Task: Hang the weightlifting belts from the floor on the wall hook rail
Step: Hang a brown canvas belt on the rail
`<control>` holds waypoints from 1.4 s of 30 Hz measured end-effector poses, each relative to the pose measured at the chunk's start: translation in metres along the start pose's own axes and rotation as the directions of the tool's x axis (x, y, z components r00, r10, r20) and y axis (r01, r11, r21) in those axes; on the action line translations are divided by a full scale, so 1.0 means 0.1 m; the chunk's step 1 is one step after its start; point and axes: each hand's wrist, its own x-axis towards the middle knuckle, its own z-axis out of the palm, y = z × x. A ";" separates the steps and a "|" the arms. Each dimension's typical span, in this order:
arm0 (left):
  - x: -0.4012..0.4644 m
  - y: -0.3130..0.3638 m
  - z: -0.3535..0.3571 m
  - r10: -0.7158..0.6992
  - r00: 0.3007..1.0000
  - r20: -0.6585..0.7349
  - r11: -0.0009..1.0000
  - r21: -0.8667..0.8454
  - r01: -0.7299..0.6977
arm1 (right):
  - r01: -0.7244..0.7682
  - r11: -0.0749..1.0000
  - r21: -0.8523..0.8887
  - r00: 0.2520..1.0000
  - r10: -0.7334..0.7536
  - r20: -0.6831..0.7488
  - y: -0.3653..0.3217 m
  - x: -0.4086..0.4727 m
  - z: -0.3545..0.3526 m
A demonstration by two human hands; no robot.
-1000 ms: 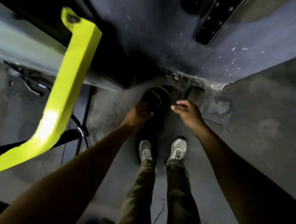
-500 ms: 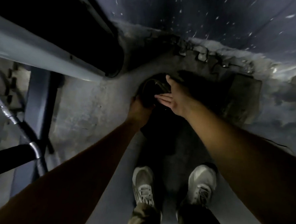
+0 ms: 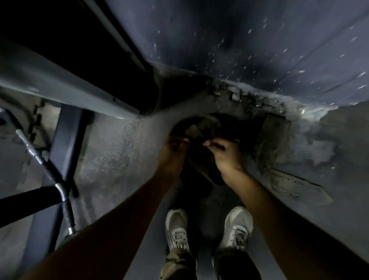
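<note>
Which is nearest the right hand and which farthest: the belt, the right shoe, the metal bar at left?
From the right hand:
1. Belt, dark coil under the fingers.
2. Right shoe, below, on the floor.
3. Metal bar, far left.

A grey metal beam (image 3: 60,90) of a gym machine runs across the upper left, with a dark upright post (image 3: 58,154) beneath it. A cable bar handle (image 3: 49,171) with chrome joints and black grips lies at the left. The dark blue wall (image 3: 249,36) is flecked with white, its base crumbling (image 3: 245,96). The concrete floor (image 3: 114,157) is stained.
</note>
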 end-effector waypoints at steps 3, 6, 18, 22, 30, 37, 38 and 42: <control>-0.39 0.45 -0.17 0.014 0.996 0.091 0.999 0.042 -0.018 | 0.279 0.936 -0.212 0.954 -0.246 0.172 -0.34 -0.60 -0.40; -0.97 1.13 -0.41 0.059 0.989 0.137 0.997 0.034 -0.064 | 0.426 0.865 -0.264 0.895 -0.361 0.263 -1.02 -1.34 -0.85; -3.59 3.37 -1.30 0.486 0.800 0.352 0.851 -0.398 -0.342 | 0.719 0.643 -0.262 0.693 -0.687 0.219 -3.30 -4.08 -1.78; -4.37 4.04 -1.61 0.630 0.716 0.302 0.764 -0.404 -0.503 | 0.840 0.477 -0.260 0.507 -0.860 0.060 -3.63 -4.87 -1.87; -5.97 5.01 -2.05 0.881 0.425 0.206 0.472 -0.344 -0.812 | 0.961 0.269 0.062 0.273 -0.894 -0.355 -4.46 -6.30 -2.30; -6.98 5.59 -2.34 0.969 0.227 0.100 0.248 -0.397 -0.884 | 0.980 0.166 0.113 0.194 -0.929 -0.316 -5.17 -7.27 -2.59; -7.10 5.67 -2.36 0.976 0.201 0.086 0.218 -0.392 -0.894 | 0.990 0.127 0.054 0.137 -0.937 -0.321 -5.24 -7.42 -2.61; -7.50 5.95 -2.47 0.990 0.099 0.097 0.132 -0.457 -0.880 | 0.998 -0.031 -0.063 -0.052 -0.930 -0.364 -5.55 -7.94 -2.74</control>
